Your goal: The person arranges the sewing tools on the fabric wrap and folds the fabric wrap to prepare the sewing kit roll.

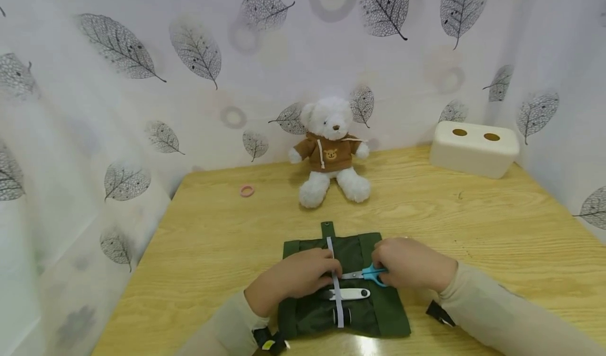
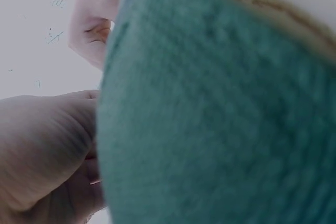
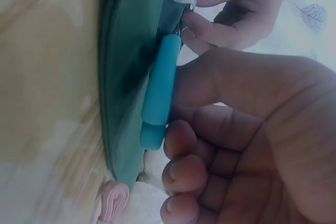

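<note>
A dark green fabric organizer (image 1: 350, 251) lies unfolded on the table, a pale elastic strap (image 1: 337, 293) running down its middle. My left hand (image 1: 298, 273) pinches the strap beside the blades of the blue-handled scissors (image 1: 370, 273). At their handles, my right hand (image 1: 412, 264) grips the scissors; in the right wrist view the blue handle (image 3: 160, 82) is against its thumb and fingers. A white cutter (image 1: 352, 294) and a dark spool (image 1: 344, 316) sit under the strap below. Green fabric (image 2: 210, 103) hides part of my left hand (image 2: 47, 150) in the left wrist view.
A white teddy bear (image 1: 331, 153) in a brown hoodie sits behind the organizer. To the back left lies a pink ring-shaped roll (image 1: 246, 190). A cream box (image 1: 473, 151) with two holes stands at the back right, near the leaf-patterned curtain (image 1: 265, 82).
</note>
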Demonstrator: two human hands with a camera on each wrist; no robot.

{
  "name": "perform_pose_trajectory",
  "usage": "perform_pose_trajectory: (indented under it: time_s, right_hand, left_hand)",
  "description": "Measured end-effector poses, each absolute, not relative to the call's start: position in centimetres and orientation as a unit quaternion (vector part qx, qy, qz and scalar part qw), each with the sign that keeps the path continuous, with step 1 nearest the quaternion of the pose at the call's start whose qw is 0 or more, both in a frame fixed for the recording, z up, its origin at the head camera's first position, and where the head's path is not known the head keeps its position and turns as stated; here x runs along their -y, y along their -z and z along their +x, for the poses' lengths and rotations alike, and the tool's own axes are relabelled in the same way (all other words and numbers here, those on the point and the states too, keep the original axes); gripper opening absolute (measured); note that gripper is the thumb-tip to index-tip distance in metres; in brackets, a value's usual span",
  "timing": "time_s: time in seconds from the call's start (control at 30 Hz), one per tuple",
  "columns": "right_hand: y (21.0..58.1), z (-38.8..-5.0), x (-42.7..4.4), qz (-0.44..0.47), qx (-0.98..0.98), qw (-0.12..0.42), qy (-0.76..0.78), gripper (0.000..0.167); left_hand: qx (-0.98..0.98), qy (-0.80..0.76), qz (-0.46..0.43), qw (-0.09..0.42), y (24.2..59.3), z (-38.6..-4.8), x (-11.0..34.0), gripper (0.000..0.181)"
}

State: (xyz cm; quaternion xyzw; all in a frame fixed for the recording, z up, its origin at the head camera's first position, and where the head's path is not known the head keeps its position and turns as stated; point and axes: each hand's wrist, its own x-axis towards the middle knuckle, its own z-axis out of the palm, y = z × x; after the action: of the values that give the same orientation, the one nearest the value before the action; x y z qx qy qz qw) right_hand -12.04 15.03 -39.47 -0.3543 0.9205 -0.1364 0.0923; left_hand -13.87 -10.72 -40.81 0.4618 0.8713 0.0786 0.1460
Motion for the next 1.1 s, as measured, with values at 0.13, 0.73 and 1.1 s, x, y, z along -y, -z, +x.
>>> perform_pose_trajectory:
  time_s: [0.13, 0.73, 1.1]
  right_hand:
    - [39.6, -12.1, -14.5, -0.358, -0.918, 0.097, 0.138, 0.015]
    - [39.7, -12.2, -12.8, -0.388, -0.905, 0.102, 0.141, 0.018]
    - [40.2, -12.5, -12.2, -0.409, -0.897, 0.084, 0.144, 0.018]
  left_hand:
    - [-0.870, -0.080, 0.465, 0.144, 40.7, -13.9, 10.7, 0.012]
    - [-0.868, -0.098, 0.466, 0.143, 41.0, -13.9, 10.7, 0.013]
    - [-0.866, -0.104, 0.469, 0.139, 41.2, -13.8, 10.7, 0.012]
